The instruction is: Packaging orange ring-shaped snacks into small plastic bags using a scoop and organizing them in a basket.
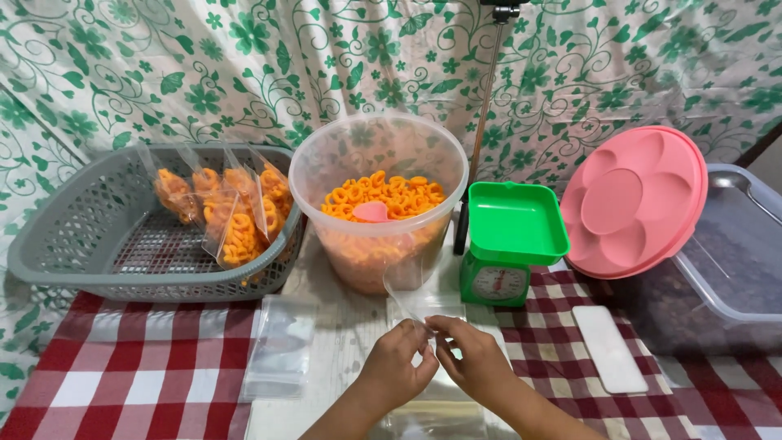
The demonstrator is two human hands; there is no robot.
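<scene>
Both hands meet low at centre frame, over the bench. The left hand and right hand each pinch the mouth of one clear bag between thumb and fingertips; the bag stands up from the pinch toward the tub.

Handling, as a judgement: the bag is thin film, very light, limp and slippery. Its two walls likely cling together. Grip at the top edge, one wall per hand, with light pressure.

More bags lie flat in a stack left of the hands and in a second pile under the wrists.

The bench carries a red-and-white checked cloth. Behind the tub of orange ring snacks stand a grey basket with filled bags, a green scale, a pink lid and a clear bin. A floral curtain closes the back.
</scene>
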